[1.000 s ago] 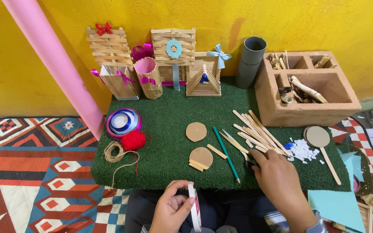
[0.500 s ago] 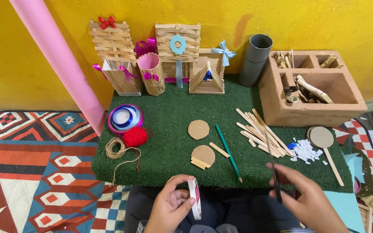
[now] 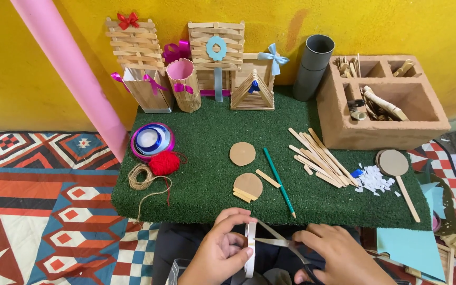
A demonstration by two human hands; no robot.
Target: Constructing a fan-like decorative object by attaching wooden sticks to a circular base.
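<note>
My left hand [image 3: 221,249] holds a white tape roll [image 3: 250,248] edge-on, just below the front edge of the green turf-covered table [image 3: 201,158]. My right hand [image 3: 339,256] grips a pair of scissors [image 3: 278,244] whose blades reach the roll. Both hands are over my lap. On the turf lie a green pencil [image 3: 279,181], a pile of wooden sticks [image 3: 320,157], two cardboard discs [image 3: 242,154], the nearer one [image 3: 248,186] with short sticks on it, and a round cardboard paddle [image 3: 395,169].
A brown compartment box [image 3: 383,103] sits at the right, a grey tube [image 3: 313,66] beside it. Stick-built crafts [image 3: 215,53] line the yellow wall. Ribbon rolls [image 3: 152,140], red yarn [image 3: 164,163], twine [image 3: 142,177], a pink paper roll [image 3: 75,74], white paper scraps [image 3: 373,179], blue paper [image 3: 410,245].
My right hand left the sticks on the table, came down with the scissors and brought the blades to the tape roll in my left hand.
</note>
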